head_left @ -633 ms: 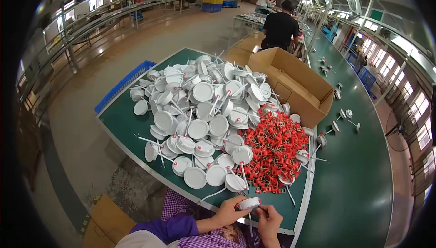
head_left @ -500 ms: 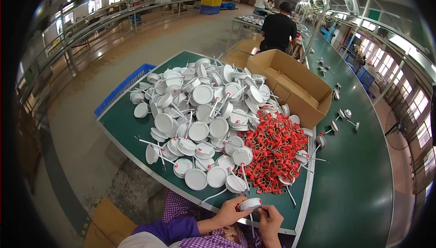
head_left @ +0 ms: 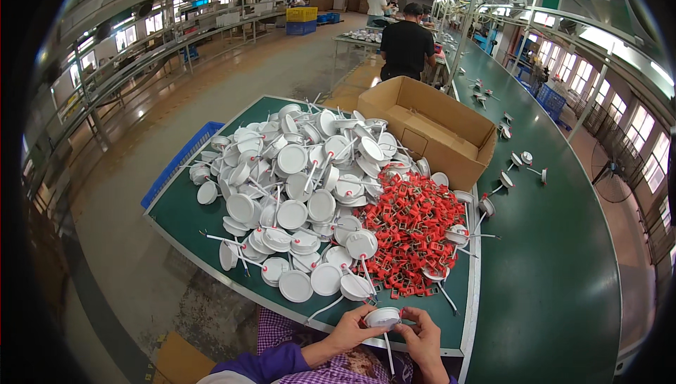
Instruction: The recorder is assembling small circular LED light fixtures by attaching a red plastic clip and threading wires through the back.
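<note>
A two-handed grip beside the belt point(head_left: 546, 261)

The belt runs right of the grip; the green table point(head_left: 179, 223) lies beyond it. Farthest out across the table stands a box point(head_left: 458, 155); nearer, ahead and left, spreads a heap of white discs point(head_left: 322, 206), with red clips point(head_left: 408, 247) straight ahead.

The left hand point(head_left: 350, 331) clasps the left rim of one disc point(head_left: 384, 317) at the table's near edge; the right hand point(head_left: 422, 336) closes on its right edge, anything small between those fingers being hidden. The cord point(head_left: 389, 352) hangs below.

The disc looks light and stiff, its smooth face probably slippery: best held by the rim, without tugging the cord.
</note>
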### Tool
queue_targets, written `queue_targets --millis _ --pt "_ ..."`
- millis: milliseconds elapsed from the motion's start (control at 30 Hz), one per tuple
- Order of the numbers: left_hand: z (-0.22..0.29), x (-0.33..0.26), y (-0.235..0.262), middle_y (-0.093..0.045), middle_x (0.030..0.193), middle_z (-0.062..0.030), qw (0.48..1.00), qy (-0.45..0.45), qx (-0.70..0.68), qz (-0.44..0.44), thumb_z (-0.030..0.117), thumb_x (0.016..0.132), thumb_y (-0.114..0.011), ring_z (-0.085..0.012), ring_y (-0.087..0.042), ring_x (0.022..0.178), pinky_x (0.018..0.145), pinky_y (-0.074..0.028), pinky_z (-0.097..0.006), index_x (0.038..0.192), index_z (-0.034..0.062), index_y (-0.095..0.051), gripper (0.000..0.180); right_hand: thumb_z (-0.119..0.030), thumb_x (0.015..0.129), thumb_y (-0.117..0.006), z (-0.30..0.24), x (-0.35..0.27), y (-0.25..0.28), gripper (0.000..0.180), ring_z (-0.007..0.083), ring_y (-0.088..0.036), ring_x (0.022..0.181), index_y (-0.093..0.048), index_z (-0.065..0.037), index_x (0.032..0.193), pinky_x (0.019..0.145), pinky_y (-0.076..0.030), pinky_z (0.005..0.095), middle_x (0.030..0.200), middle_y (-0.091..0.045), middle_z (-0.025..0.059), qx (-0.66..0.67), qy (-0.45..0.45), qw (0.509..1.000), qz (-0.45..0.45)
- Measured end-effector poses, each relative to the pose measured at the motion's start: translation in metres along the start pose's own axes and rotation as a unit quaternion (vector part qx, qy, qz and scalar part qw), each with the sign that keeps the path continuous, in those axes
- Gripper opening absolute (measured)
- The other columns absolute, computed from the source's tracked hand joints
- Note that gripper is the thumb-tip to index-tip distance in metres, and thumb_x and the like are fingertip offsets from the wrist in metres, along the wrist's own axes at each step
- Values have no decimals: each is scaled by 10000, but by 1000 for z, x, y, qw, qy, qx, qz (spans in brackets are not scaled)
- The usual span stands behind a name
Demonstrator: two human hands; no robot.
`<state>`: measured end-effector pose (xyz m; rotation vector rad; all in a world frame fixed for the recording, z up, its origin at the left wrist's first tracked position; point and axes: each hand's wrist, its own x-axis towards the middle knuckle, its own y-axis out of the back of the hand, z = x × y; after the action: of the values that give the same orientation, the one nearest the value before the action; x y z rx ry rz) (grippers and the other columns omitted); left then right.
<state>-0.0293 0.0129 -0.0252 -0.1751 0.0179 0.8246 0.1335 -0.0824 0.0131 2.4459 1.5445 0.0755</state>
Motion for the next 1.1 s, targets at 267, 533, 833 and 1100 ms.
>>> queue_targets --millis 267,533,833,1100 --pt "-1 0 -7 -630 907 13 997 21 -70 -23 141 810 -787 -42 -570 794 680 -459 -204 1088 33 -633 335 11 848 -677 -1 -3 11 502 179 -679 926 -487 55 1311 791 -544 270 1130 -650 184 40 -36 998 -26" --pt "4 3 -4 -640 891 15 997 39 -69 -22 131 813 -780 -42 -581 774 670 -469 -202 1085 29 -636 324 19 856 -667 16 9 8 516 199 -679 896 -473 51 1333 757 -567 283 1134 -631 207 30 -69 996 -39" --pt "4 -3 -14 -644 934 -6 998 34 -34 -44 138 844 -756 -60 -606 810 707 -509 -215 1174 4 -588 394 45 862 -629 9 4 22 465 210 -683 812 -475 63 1301 676 -574 296 1101 -627 174 144 -85 982 -89" --pt "-7 -15 -22 -512 1303 -86 994 -5 -75 -85 63 859 -699 -168 -540 1147 889 -502 -302 1445 66 -355 679 -28 869 -646 11 -4 46 408 150 -636 827 -512 4 1254 652 -546 277 1066 -584 97 111 -38 992 -39"
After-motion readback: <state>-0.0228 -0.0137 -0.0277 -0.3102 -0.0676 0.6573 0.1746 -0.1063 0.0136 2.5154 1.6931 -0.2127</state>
